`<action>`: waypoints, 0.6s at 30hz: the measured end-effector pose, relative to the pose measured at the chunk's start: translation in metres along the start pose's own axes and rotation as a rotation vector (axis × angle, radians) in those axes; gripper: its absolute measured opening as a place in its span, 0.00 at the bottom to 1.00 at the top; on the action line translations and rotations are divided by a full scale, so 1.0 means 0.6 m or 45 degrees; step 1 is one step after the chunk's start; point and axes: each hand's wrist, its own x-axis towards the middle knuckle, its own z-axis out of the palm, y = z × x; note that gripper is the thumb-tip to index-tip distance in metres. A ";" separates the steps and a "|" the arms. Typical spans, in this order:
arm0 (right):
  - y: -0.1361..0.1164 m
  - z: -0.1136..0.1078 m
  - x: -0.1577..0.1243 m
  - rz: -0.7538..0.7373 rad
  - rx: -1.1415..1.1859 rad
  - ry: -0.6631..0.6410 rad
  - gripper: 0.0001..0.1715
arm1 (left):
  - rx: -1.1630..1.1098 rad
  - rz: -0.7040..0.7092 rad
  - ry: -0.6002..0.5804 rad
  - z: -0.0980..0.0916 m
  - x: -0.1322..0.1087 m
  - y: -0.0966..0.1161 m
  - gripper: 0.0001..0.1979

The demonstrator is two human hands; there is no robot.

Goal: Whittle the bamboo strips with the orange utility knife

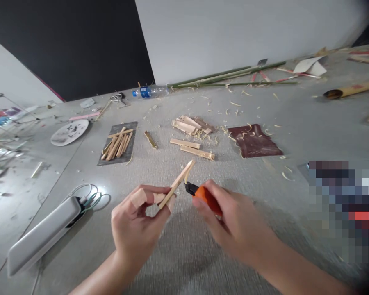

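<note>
My left hand (141, 217) pinches a flat strip of pale wood or bamboo (181, 176) near its lower end; the strip slants up to the right. Bandages wrap some of its fingers. In my right hand (233, 217) is an orange utility knife (207, 200) with a black tip, closed in the fingers. The knife's tip is beside the strip's far half, and a thin curl of shaving (187, 176) hangs between them. Whether the blade touches the strip is hard to tell. Past the hands lie two loose strips (197, 153) and a pile of flat pieces (187, 125) among shavings.
On the left, a dark sheet (103, 162) bears several sticks, near a white plate (69, 133) and a silver power bank (46, 235) with cables. Brown sandpaper-like sheet (255, 141) lies right. A plastic bottle (150, 91) and green bamboo stems (227, 80) line the wall. Pixelated patch at right.
</note>
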 end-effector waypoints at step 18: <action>-0.005 0.009 -0.007 0.055 -0.005 -0.152 0.22 | 0.414 0.308 0.026 -0.006 0.003 0.010 0.09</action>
